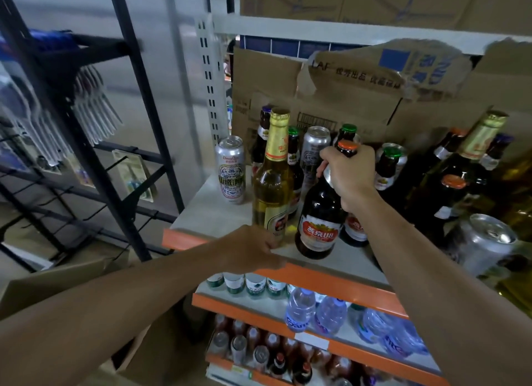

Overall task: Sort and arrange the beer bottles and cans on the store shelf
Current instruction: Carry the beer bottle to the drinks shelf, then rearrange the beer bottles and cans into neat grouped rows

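A store shelf [218, 213] crowded with beer: a brown Yanjing U8 bottle [318, 213] stands near the front edge, a golden bottle [272, 181] just left. The right hand [345, 172] clamps the brown bottle's neck; the left hand [250, 247] curls empty at the near edge.

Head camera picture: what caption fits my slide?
Right hand grips an orange-capped dark brown glass beer bottle by its neck; left hand beside a tall golden glass bottle.
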`<state>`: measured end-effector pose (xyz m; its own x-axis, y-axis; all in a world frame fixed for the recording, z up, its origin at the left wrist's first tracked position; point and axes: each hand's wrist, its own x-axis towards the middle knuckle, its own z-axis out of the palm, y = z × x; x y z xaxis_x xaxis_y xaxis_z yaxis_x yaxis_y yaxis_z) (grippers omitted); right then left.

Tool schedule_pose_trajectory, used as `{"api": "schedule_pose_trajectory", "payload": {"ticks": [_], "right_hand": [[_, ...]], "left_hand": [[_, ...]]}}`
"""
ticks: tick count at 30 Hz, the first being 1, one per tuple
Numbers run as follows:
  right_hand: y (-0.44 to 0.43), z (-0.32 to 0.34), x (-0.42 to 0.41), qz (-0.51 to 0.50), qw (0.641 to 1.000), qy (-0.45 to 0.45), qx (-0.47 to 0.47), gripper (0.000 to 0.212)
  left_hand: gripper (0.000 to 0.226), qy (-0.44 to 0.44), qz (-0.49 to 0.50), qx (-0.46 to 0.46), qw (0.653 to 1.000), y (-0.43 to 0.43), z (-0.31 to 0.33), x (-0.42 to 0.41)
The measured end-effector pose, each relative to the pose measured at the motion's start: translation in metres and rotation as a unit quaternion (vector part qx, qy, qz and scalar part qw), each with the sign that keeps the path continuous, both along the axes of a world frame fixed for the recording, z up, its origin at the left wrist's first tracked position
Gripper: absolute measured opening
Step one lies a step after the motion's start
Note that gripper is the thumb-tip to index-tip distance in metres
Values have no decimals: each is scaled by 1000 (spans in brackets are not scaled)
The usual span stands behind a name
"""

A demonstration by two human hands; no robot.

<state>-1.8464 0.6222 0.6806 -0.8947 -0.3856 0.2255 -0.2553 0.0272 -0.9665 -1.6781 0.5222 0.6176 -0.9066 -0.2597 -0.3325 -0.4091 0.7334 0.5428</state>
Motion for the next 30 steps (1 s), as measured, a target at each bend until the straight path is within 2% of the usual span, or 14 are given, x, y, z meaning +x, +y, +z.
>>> {"api": "schedule_pose_trajectory", "payload": {"ticks": [5, 10, 13, 17, 19, 22, 25, 27, 30], "right_hand": [[-6, -15, 0, 20, 999, 43, 3, 46], [-12, -29, 0, 33, 996, 79, 4, 31], [-12, -32, -8, 63, 996, 66, 24, 24], [-9, -30, -10, 117, 991, 52, 46, 25], [-4, -30, -9, 119, 988, 74, 69, 31], [15, -31, -4, 82, 974, 150, 146, 43], [36, -35, 0, 36, 972, 172, 156, 49], [46, -36, 1, 9, 974, 177, 142, 46], [66, -26, 0, -24, 973, 205, 103, 31]], "left_hand": [[38, -11, 3, -24, 1000, -21, 2, 10], [32, 9, 20, 9, 1000, -28, 3, 11], [31, -5, 5, 12, 1000, -21, -1, 9], [34, -31, -19, 41, 999, -4, -8, 3], [36, -34, -40, 41, 998, 4, -10, -2], [36, -41, -57, 42, 997, 13, -12, -7], [37, -30, -62, 48, 996, 20, -12, -16], [34, -19, -76, 55, 995, 30, -11, -27], [25, 15, -146, 8, 989, 56, -6, -51]]}}
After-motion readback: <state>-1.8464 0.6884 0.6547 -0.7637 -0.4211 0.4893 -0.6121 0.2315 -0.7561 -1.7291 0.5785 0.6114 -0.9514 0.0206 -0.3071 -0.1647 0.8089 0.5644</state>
